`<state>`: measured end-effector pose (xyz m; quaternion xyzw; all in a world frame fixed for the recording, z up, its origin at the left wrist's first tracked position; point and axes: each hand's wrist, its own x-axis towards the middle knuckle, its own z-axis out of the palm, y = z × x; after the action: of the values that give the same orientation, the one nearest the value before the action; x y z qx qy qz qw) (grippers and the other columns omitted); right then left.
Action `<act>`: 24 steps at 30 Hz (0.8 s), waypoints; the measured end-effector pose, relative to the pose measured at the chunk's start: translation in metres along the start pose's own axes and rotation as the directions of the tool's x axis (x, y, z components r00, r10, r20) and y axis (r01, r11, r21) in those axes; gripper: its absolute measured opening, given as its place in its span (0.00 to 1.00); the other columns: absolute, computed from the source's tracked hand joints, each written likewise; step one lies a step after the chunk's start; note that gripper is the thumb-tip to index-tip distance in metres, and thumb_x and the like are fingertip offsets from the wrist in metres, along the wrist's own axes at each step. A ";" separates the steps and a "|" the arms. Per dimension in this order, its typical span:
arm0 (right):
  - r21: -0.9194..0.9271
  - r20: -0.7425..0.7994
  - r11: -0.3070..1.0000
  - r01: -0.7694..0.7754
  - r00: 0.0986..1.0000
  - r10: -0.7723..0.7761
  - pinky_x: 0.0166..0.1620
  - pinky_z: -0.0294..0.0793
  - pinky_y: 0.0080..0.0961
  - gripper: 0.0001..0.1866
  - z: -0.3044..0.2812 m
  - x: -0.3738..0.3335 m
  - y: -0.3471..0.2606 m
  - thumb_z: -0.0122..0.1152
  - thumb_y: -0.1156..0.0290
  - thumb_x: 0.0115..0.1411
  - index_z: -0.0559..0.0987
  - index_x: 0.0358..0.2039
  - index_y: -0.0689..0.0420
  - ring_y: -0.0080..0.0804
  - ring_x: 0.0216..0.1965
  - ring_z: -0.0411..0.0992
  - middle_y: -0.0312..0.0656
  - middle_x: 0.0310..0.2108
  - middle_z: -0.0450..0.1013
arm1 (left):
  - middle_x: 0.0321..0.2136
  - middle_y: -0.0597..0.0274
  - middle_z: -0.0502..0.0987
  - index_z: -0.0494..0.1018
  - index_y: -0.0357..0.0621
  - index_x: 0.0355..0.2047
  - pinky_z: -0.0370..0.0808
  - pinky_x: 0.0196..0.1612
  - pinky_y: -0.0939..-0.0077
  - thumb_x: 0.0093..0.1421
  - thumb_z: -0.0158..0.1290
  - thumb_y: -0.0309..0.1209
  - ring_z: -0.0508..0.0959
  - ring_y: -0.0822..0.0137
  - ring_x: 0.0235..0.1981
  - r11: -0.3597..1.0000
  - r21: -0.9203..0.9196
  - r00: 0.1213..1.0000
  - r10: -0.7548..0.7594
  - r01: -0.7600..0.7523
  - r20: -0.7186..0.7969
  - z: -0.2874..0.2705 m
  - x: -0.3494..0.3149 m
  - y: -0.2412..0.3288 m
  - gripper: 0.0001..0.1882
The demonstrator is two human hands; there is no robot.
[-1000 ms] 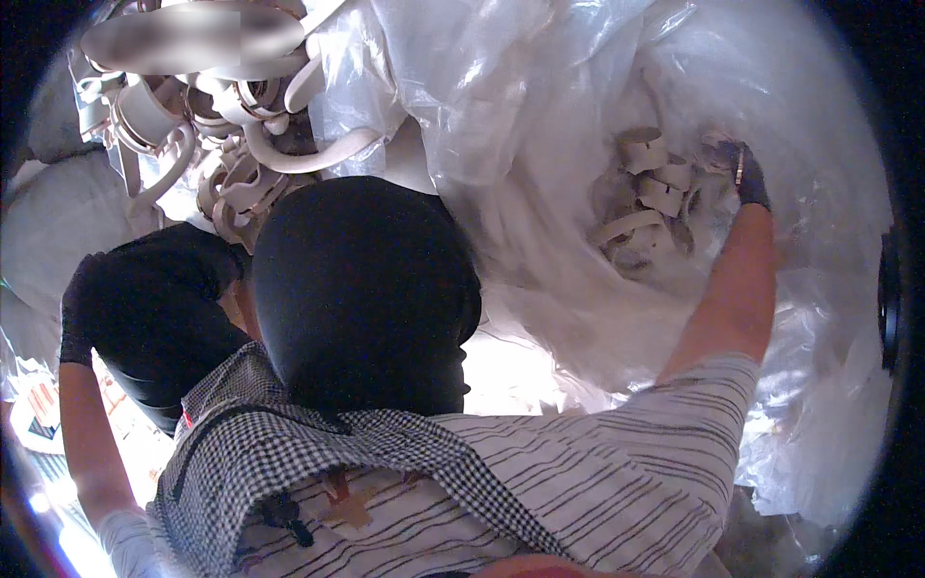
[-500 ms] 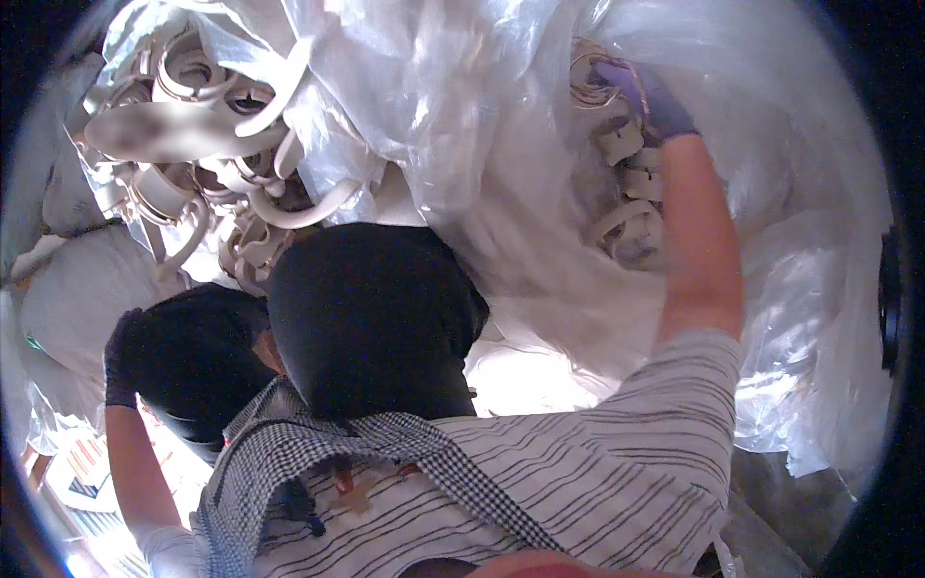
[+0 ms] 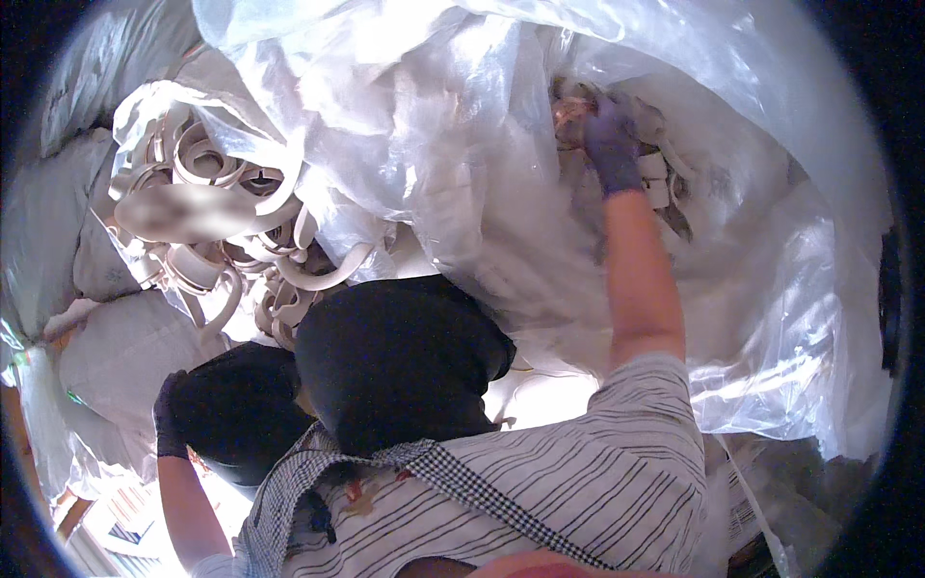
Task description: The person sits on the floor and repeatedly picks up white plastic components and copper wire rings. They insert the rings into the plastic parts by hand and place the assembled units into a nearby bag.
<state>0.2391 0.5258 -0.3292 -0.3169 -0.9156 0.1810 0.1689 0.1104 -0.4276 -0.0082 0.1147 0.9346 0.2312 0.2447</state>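
Note:
My right hand (image 3: 614,144), in a purple glove, reaches into a large clear plastic bag (image 3: 482,231) at the right. Its fingers are closed round a bundle of thin copper-coloured bands (image 3: 575,109), blurred and partly hidden by the hand. Pale, blocky curved pieces (image 3: 655,183) lie in the bag just under the wrist. My left hand (image 3: 171,414), in a dark glove, lies over the outer side of my left knee (image 3: 236,405) and holds nothing; its fingertips are partly out of sight.
At the upper left, another plastic bag holds a heap of cream curved bands and rings (image 3: 207,275). Stuffed whitish sacks (image 3: 125,356) stand along the left side. My right knee (image 3: 400,356) rises between the two bags. Loose plastic sheeting (image 3: 780,356) hangs at the right.
The view has shifted, so most things sit lower. My right hand has moved inside the bag with the bands, now over the pale pieces. My left hand stays on the knee.

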 end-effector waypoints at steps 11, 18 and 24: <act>0.486 0.137 0.866 -0.114 0.989 0.053 0.51 0.75 0.40 0.15 -0.137 -0.109 0.012 0.55 0.72 0.63 0.80 0.49 0.59 0.43 0.46 0.75 0.48 0.43 0.75 | 0.60 0.54 0.74 0.70 0.36 0.61 0.62 0.70 0.61 0.74 0.42 0.36 0.72 0.56 0.61 0.902 -0.405 0.985 -0.103 0.152 0.140 -0.012 0.019 -0.005 0.22; 0.797 0.234 0.601 -0.063 0.949 -0.211 0.48 0.78 0.39 0.17 0.019 -0.105 -0.110 0.60 0.62 0.62 0.79 0.42 0.63 0.46 0.41 0.77 0.49 0.37 0.77 | 0.61 0.55 0.73 0.69 0.38 0.62 0.59 0.72 0.60 0.75 0.38 0.37 0.70 0.57 0.63 0.806 -0.534 0.965 -0.177 0.255 0.193 -0.017 0.033 0.013 0.23; 0.591 0.306 0.806 -0.006 0.927 -0.218 0.53 0.76 0.38 0.22 0.054 -0.141 -0.135 0.56 0.59 0.65 0.78 0.52 0.61 0.47 0.49 0.77 0.53 0.46 0.78 | 0.59 0.56 0.75 0.69 0.37 0.61 0.61 0.71 0.59 0.75 0.38 0.39 0.71 0.57 0.62 0.095 -0.932 0.674 -0.716 0.350 0.180 0.004 0.002 0.068 0.23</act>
<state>0.2510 0.3241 -0.3450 -0.1588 -0.8474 0.4973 0.0974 0.1177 -0.3667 0.0215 -0.4377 0.6269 0.6205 0.1745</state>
